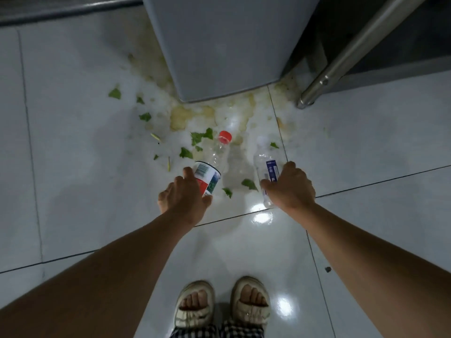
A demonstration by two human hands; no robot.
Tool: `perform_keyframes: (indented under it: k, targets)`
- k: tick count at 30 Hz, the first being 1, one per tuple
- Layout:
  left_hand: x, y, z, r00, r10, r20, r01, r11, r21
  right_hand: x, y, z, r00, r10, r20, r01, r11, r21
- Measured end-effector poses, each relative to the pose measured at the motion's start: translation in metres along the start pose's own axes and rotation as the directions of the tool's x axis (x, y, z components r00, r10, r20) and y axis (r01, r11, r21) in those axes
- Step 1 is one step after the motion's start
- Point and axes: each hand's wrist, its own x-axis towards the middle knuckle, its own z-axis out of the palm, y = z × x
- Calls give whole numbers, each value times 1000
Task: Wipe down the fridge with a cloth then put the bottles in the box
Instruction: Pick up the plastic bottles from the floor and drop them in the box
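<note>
While gripped: bottles (211, 164) (266, 172), both hands (183, 198) (290, 186).

Glossy white floor tiles (92, 167) with dark grout lines (366, 184), bouncing bright glare spots (263, 217) near the middle. Yellowish stain (188, 115) spread across the far tiles, dotted with torn green leaf scraps (201, 137) toward the left. At far right, a slanting metal pole (341, 57) planted on the tile, backed by a dark cabinet base (402, 45). Along the far left edge, a dark ledge (61, 11). Dim overall, lit from above. A small dark speck (327, 269) near right.
</note>
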Motion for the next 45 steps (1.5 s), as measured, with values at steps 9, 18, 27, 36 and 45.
perform_keyframes:
  k: [9,18,27,36,45]
  targets:
    - [-90,32,-170,996,43,-75,-41,998,37,-113,-42,-172,986,-147,-83,136,982,-128]
    - [-205,61,-315,972,191,-135,-182,981,74,-238,-51,-315,960,-169,-223,132,977,-169]
    - [-320,127,-383,887,441,-133,-417,892,177,-367,16,-402,929,-36,-368,2,996,-92]
    - [-461,205,-357,714,691,-115,-656,716,238,-503,147,-445,856,171,-488,-190,982,9]
    - [-653,265,-277,514,857,-46,-794,495,353,-689,315,-416,765,390,-513,-352,920,175]
